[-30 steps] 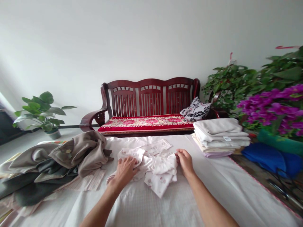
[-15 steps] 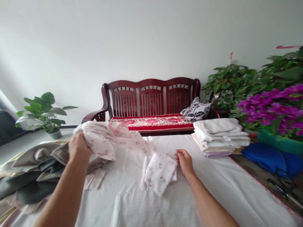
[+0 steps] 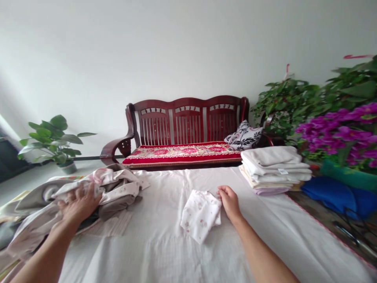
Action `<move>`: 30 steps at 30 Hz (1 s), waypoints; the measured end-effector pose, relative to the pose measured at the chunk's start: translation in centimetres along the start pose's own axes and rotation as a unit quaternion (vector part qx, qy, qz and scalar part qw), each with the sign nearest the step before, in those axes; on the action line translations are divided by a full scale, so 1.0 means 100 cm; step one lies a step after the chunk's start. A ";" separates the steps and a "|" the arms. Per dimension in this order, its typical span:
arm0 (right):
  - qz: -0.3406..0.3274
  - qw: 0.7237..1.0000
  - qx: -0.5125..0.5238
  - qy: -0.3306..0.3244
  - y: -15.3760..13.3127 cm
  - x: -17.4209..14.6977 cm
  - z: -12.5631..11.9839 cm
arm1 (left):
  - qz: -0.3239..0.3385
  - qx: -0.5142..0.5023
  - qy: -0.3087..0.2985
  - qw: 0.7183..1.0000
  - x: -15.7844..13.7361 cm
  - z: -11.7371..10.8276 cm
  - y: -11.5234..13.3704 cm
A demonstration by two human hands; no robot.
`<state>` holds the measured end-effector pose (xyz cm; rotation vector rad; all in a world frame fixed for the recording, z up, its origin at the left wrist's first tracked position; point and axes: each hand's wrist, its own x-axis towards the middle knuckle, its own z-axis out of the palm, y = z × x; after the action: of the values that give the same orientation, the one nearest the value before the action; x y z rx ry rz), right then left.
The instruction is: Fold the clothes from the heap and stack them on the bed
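My left hand (image 3: pixel 79 202) lies with fingers spread on a white-and-pink printed garment (image 3: pixel 122 192), which is draped loosely over a heap of grey, dark and pale clothes (image 3: pixel 35 206) at the left. Near the middle of the white cloth-covered surface (image 3: pixel 159 251) is a small folded white garment (image 3: pixel 200 216) with a fine print. My right hand (image 3: pixel 229 201) is beside its upper right corner, fingers curled in and thumb against them. I see nothing held between these fingers; the fingertips are at or very near the garment's edge.
A neat stack of folded white, cream and lilac clothes (image 3: pixel 273 171) stands at the right. Behind are a wooden bench (image 3: pixel 188 122) with a red mat and a patterned cushion (image 3: pixel 244 135). Purple flowers (image 3: pixel 338 131) and blue fabric (image 3: pixel 338 196) are at the right, a potted plant (image 3: pixel 55 139) at the left.
My left hand has moved down and left, releasing the printed garment it held up; that garment now lies across the heap. My right hand and the folded garment have hardly moved.
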<state>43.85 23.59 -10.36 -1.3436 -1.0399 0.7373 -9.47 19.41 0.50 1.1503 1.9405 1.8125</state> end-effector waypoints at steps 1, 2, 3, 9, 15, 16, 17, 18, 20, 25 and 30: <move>-0.003 1.000 -0.006 -0.003 0.001 0.000 0.000 | 0.018 0.054 0.009 0.998 -0.004 0.003 -0.012; -0.007 1.000 -0.011 -0.007 0.002 0.000 -0.001 | 0.044 0.130 0.012 0.990 -0.004 0.004 -0.022; -0.013 1.000 -0.017 -0.010 0.003 0.001 -0.001 | 0.068 0.209 0.004 0.976 -0.003 0.002 -0.028; -0.042 0.994 -0.097 -0.022 0.010 0.003 0.000 | 0.160 0.440 0.011 0.884 -0.008 0.009 -0.017; -0.038 0.994 -0.093 -0.036 0.008 0.002 0.000 | 0.358 0.284 -0.193 0.868 -0.141 0.106 0.024; -0.036 0.995 -0.087 -0.038 0.007 0.002 -0.001 | 0.366 0.255 -0.273 0.852 -0.170 0.121 0.030; -0.035 0.995 -0.085 -0.039 0.007 0.002 -0.001 | 0.363 0.238 -0.342 0.834 -0.198 0.135 0.036; -0.034 0.995 -0.084 -0.040 0.006 0.002 -0.001 | 0.363 0.229 -0.391 0.815 -0.224 0.147 0.040; -0.033 0.995 -0.086 -0.043 0.006 0.002 -0.002 | 0.356 0.232 -0.445 0.788 -0.264 0.164 0.046; -0.031 0.995 -0.082 -0.047 0.004 0.002 -0.002 | 0.339 0.267 -0.446 0.784 -0.291 0.181 0.049; -0.035 0.995 -0.080 -0.048 0.000 0.001 -0.002 | 0.243 0.178 -0.434 0.849 -0.269 0.185 0.051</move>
<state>44.08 23.54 -10.31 -1.4117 -1.2389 0.6828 22.25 14.24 -7.18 2.2383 1.4932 0.7598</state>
